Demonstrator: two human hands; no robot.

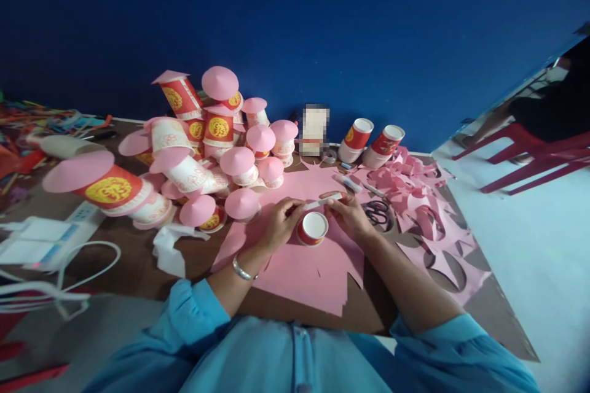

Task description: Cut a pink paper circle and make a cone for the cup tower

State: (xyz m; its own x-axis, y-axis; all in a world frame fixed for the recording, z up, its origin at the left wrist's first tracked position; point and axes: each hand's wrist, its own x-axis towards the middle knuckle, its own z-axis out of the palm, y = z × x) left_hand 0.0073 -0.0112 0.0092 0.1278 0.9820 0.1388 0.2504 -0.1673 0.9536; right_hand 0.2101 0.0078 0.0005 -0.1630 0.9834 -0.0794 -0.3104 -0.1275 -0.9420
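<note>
Both hands pinch a slim white strip (324, 201), one at each end, just above a paper cup. My left hand (283, 221) has its fingertips closed on the strip's left end. On the other end, the fingers of my right hand (348, 214) are closed too. Whether the strip is paper, tape or something stiffer I cannot make out. Directly below stands the red and white paper cup (313, 230), its open mouth facing up. It rests on pink paper sheets (299, 285). Dark-handled scissors (378, 214) lie right of my right hand.
Several paper cups with pink cone tops (219, 129) are piled at the left. Two cup stacks (359, 138) lean near the blue wall. Pink paper scraps (428, 215) cover the table's right side. A white power strip (83, 221), cables and crumpled white tissue (173, 249) lie left.
</note>
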